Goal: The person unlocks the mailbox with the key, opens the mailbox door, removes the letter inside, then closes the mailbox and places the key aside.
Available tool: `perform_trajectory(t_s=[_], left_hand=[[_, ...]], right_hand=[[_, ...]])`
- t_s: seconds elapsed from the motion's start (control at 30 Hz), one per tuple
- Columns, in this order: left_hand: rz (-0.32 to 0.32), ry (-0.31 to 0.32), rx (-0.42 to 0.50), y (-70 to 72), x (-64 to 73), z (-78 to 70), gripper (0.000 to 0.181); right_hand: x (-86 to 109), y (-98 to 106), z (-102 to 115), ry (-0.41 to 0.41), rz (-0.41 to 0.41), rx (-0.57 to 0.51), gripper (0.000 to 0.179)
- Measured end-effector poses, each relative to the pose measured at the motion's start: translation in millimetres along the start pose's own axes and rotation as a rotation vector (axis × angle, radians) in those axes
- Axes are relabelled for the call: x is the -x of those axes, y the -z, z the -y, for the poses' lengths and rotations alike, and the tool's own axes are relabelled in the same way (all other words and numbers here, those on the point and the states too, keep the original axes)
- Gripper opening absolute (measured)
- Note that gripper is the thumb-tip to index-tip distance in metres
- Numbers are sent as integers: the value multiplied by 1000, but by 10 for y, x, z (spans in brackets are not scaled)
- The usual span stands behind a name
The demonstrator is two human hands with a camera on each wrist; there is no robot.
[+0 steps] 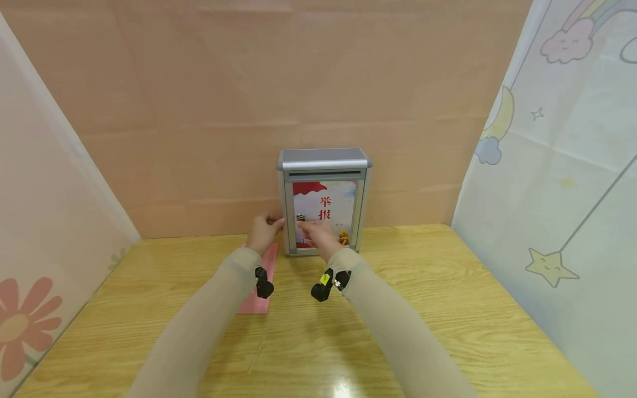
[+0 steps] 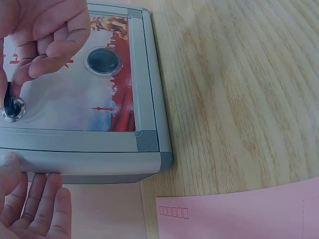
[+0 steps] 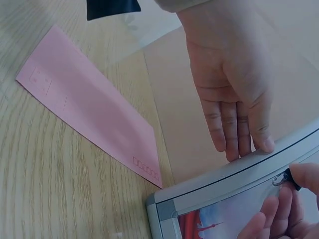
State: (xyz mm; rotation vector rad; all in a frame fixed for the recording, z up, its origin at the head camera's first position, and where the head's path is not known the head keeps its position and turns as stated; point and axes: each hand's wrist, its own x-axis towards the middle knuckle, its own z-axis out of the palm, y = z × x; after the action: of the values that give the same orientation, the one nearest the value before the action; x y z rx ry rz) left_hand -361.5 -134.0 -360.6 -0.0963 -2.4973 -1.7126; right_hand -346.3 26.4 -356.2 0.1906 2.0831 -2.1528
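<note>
A grey metal letter box [image 1: 323, 163] stands upright against the back wall, with a slot near its top and red characters on its front panel. My right hand [image 1: 321, 237] is at the left part of that panel. Its thumb and forefinger pinch a black-headed key [image 3: 288, 177] at the round chrome lock [image 2: 18, 111]. My left hand [image 1: 261, 234] is at the box's left side. Its thumb touches the side near the front edge, and the other fingers extend along the side, as the right wrist view shows.
A pink envelope [image 1: 270, 262] lies on the wooden table [image 1: 428, 287] left of the box, partly covered by my left forearm in the head view. The front panel has a round dark window [image 2: 103, 60]. Printed sheets [image 1: 562, 166] stand along both sides.
</note>
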Motion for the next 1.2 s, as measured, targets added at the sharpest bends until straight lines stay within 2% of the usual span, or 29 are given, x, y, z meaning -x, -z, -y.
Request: perform_trajectory(t_s=[0.07, 0.2, 0.53, 0.73, 0.97, 1.2], left_hand=[[-1, 2, -2, 1, 4, -5, 26], [2, 5, -1, 4, -3, -2, 25], [-11, -7, 9, 3, 4, 6, 25], [-20, -14, 3, -2, 1, 14, 24], [-28, -31, -18, -14, 25, -4, 25], [-39, -25, -19, -12, 57, -35, 24]], right_hand=[[10, -7, 13, -4, -22, 35, 24], [13, -5, 17, -26, -23, 27, 28], [32, 41, 25, -64, 11, -41, 29], [79, 38, 41, -24, 10, -32, 30], [130, 22, 63, 37, -8, 62, 34], [135, 18, 60, 11, -4, -13, 31]])
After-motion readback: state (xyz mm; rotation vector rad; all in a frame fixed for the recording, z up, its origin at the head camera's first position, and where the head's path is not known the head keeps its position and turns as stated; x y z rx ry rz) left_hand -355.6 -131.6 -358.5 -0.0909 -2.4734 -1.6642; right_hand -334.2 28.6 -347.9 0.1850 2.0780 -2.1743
